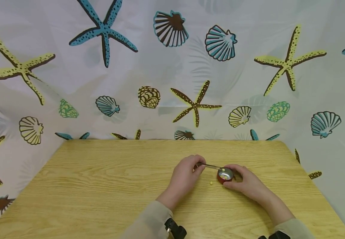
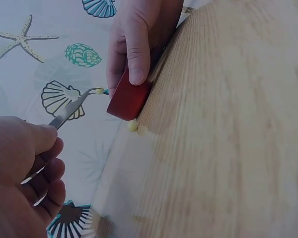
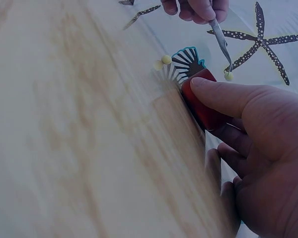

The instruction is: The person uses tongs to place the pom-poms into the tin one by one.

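Note:
My left hand (image 1: 187, 172) pinches metal tweezers (image 1: 212, 166) between thumb and fingers. At their bent tips sits a small pale-yellow bead (image 2: 100, 91), over the opening of a small red bowl (image 1: 220, 179). The bowl has a silvery inside with a few yellow and pinkish beads at its bottom. My right hand (image 1: 247, 181) grips the bowl from the right, its thumb on the near side and fingers behind. Another yellow bead (image 1: 211, 183) lies on the table just left of the bowl. In the right wrist view the thumb presses the red outer wall (image 3: 203, 106).
The wooden table (image 1: 100, 179) reaches back to a light curtain (image 1: 124, 79) printed with starfish and shells. The curtain also stands along the left and right sides. Dark straps (image 1: 175, 229) circle both wrists over light sleeves.

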### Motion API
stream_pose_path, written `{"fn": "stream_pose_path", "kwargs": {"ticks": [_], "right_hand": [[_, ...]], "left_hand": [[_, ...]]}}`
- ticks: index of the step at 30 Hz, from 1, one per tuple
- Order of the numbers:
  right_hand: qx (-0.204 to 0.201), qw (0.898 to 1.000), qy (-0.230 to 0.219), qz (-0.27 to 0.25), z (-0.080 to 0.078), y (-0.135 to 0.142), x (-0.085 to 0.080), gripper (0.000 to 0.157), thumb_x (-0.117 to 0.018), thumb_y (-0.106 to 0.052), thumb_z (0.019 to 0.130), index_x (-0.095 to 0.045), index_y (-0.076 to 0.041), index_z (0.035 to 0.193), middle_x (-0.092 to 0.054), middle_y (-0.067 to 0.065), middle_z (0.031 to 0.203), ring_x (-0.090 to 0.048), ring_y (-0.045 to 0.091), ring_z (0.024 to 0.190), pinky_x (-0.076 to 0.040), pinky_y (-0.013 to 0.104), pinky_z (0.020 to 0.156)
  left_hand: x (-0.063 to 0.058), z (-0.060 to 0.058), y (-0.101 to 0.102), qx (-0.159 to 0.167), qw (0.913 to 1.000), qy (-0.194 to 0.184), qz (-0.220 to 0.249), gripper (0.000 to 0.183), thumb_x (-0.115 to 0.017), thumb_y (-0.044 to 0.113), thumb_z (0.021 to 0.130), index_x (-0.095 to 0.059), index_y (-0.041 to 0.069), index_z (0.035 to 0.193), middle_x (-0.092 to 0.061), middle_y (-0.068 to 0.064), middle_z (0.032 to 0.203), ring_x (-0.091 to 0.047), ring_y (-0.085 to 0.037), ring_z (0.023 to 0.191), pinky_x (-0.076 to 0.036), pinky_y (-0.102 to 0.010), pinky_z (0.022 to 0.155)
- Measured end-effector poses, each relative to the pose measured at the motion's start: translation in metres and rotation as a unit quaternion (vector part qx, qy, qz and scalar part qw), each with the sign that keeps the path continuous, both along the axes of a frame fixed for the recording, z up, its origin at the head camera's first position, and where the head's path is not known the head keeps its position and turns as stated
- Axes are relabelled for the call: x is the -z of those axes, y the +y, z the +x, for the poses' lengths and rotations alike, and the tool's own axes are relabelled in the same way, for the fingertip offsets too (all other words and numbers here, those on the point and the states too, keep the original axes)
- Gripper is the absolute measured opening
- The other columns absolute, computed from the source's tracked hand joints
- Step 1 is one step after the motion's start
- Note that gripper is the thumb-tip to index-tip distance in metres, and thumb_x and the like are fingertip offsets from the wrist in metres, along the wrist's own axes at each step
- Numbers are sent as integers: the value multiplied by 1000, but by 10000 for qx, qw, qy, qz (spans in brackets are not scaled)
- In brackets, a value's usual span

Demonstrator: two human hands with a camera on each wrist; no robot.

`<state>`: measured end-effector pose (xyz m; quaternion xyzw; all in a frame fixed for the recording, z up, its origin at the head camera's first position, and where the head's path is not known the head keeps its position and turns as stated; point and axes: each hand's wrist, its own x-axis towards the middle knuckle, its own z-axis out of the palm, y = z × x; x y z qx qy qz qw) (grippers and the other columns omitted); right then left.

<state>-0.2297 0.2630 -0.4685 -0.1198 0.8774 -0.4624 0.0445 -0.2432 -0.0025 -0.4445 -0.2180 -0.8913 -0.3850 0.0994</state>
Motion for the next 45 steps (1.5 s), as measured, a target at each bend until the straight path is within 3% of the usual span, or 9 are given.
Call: {"fn": "stream_pose_path", "kwargs": {"ticks": [15,26,34,45], "right_hand": [[-54,10000,14,-80,-1,1,2,59,-90,-30,96,-66,-12,147,-66,11,143,-51,38,143,-30,66,123],[52,10000,-44,32,0,0,2,61,-90,-31,95,-66,-13,148,-63,14,146,-50,41,145,-31,66,122],[55,9997,-193,-107,3,1,2,66,-90,-32,96,-62,-11,152,-60,16,151,-45,44,150,-29,69,124],[7,9999,-124,-85,1,0,1,64,-90,-30,96,-63,-9,151,-62,15,150,-45,43,151,-29,67,124]], "left_hand": [[0,2,3,-149,9998,71,-91,4,-74,15,109,-76,17,112,-73,5,105,-63,-15,93,-55,-36,83],[-5,11,-21,-181,9998,42,96,5,-72,16,110,-76,17,113,-73,5,108,-67,-13,98,-57,-37,84],[0,15,-35,-157,9998,-90,-13,6,-73,14,109,-75,18,113,-74,4,110,-66,-13,94,-58,-37,83],[8,16,-37,-28,9993,-336,-156,7,-73,14,109,-75,21,112,-72,7,107,-64,-10,91,-56,-36,81]]}}
